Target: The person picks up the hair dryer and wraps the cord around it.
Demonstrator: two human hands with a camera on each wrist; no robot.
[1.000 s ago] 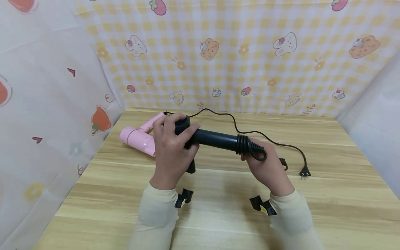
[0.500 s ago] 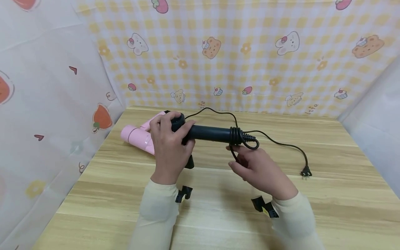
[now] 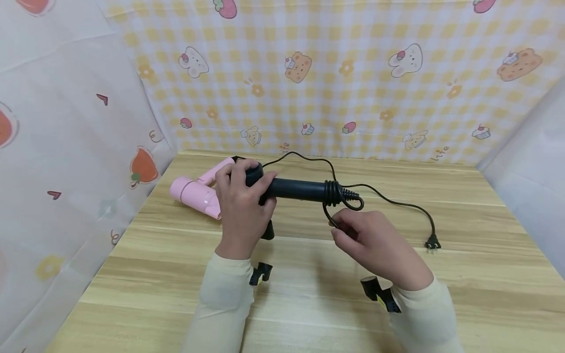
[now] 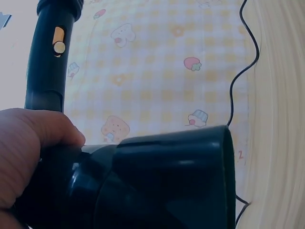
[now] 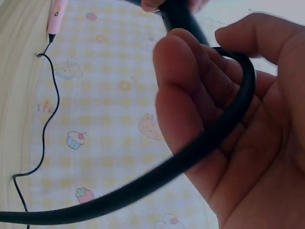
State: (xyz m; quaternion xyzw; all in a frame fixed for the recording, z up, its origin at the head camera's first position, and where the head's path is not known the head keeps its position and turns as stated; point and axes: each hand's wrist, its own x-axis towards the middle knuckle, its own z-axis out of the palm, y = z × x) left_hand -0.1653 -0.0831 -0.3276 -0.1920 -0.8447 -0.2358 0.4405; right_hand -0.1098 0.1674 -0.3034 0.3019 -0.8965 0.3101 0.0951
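A black hair dryer [image 3: 300,189] is held above the table, its handle pointing right. My left hand [image 3: 243,208] grips it around the head, where handle and barrel meet. In the left wrist view the barrel [image 4: 176,181] fills the lower part, and my thumb lies at the base of the handle [image 4: 46,71]. The dryer's black cord [image 3: 332,193] is coiled round the handle's end. My right hand [image 3: 381,245], below that end, pinches a loose length of cord. Close up in the right wrist view, the cord [image 5: 143,185] curves across the right palm between thumb and fingers.
A pink hair dryer [image 3: 196,197] lies at the back left of the wooden table [image 3: 309,304], partly behind the left hand. Its thin black cord [image 3: 397,202] runs along the back to a plug [image 3: 432,242] on the right. A checkered cloth [image 3: 326,88] hangs behind.
My right hand has come off the handle's end and moved down towards me, drawing a length of cord from the coil. The black hair dryer has shifted slightly left.
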